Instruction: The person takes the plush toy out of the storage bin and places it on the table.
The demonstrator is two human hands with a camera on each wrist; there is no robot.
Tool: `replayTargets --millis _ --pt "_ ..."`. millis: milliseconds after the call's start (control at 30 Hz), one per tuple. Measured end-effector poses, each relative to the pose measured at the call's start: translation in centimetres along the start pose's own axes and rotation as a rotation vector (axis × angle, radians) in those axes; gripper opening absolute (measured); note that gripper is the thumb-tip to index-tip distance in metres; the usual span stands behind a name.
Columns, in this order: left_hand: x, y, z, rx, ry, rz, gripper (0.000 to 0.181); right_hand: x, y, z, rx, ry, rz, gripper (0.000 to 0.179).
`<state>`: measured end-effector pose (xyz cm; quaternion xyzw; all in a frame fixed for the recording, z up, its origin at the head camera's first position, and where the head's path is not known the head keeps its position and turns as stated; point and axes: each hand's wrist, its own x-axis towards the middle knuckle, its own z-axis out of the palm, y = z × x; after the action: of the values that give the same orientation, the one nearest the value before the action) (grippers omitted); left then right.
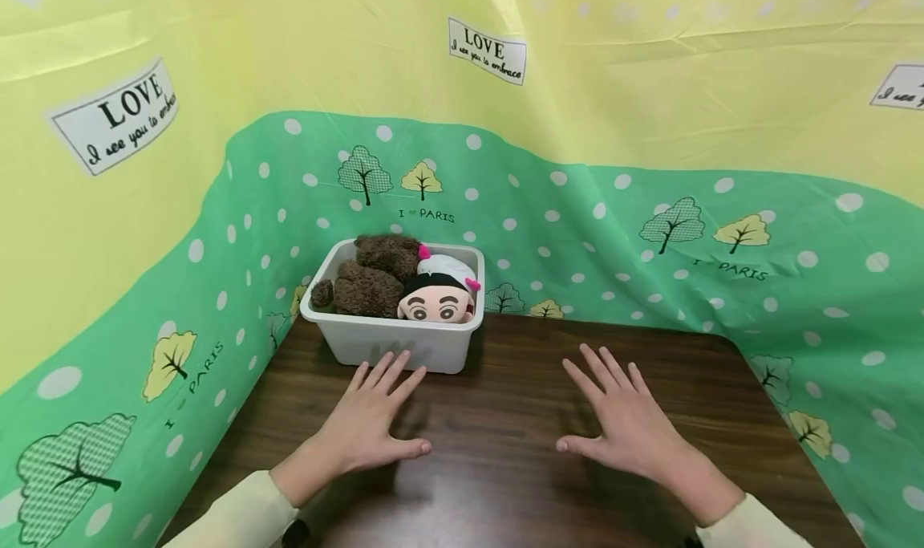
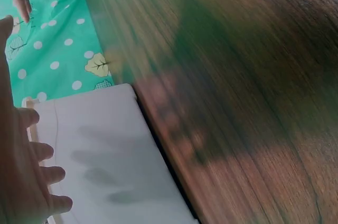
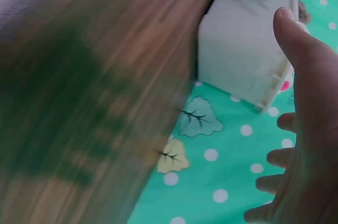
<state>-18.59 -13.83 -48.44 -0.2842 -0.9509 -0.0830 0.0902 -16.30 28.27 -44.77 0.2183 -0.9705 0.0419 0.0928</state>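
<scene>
In the head view my left hand (image 1: 368,420) hovers over the brown wooden table, fingers spread, just in front of a light grey plastic bin (image 1: 393,346). My right hand (image 1: 624,420) is held over the table to the right, its fingers also spread and holding nothing. Inside the bin lie a dark brown fluffy plush toy (image 1: 370,287) and a cartoon-faced plush doll (image 1: 436,301) with black hair, a white cap and pink bits. From the left wrist, the bin's wall (image 2: 105,150) shows beyond my fingertips, with their shadows on it.
The dark wooden table (image 1: 505,420) extends in front of me. A green and yellow printed curtain (image 1: 621,131) surrounds it at the back and on both sides. The bin stands at the table's back left, close against the curtain.
</scene>
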Motion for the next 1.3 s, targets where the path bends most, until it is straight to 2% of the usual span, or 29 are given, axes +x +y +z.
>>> replayTargets --millis 267,333,433,533,600,800,1000,1100,1300 --pt "0.6 -0.6 -0.4 -0.068 0.077 -0.064 0.104 3.0 -0.4 -1.7 0.061 0.049 -0.066 0.115" --pt "0.7 -0.8 -0.5 -0.095 0.092 -0.092 0.102 4.0 -0.7 -2.3 0.091 0.055 -0.07 0.115" --pt "1.2 -1.1 -0.7 -0.182 0.094 -0.155 0.098 5.5 -1.2 -3.2 0.131 0.045 -0.052 0.114" --pt "1.6 -1.3 -0.8 -0.318 0.081 -0.253 0.095 7.1 -1.8 -3.9 0.175 0.031 -0.028 0.114" --pt "2.0 -1.5 -1.0 -0.441 0.08 -0.318 0.091 8.1 -2.1 -4.2 0.204 0.029 -0.022 0.115" --pt "3.4 -2.1 -1.2 -0.884 0.138 -0.475 0.07 11.1 -2.9 -4.5 0.299 0.03 -0.019 0.112" --pt "4.6 -2.2 -1.6 -1.296 0.193 -0.669 0.058 14.4 -3.8 -4.6 0.409 0.025 -0.044 0.094" --pt "4.9 -2.5 -1.7 -1.412 0.223 -0.735 0.054 16.0 -4.4 -4.7 0.447 0.039 -0.059 0.089" --pt "5.5 -3.1 -1.5 -1.499 0.248 -0.779 0.047 18.8 -5.2 -4.9 0.511 0.039 -0.046 0.081"
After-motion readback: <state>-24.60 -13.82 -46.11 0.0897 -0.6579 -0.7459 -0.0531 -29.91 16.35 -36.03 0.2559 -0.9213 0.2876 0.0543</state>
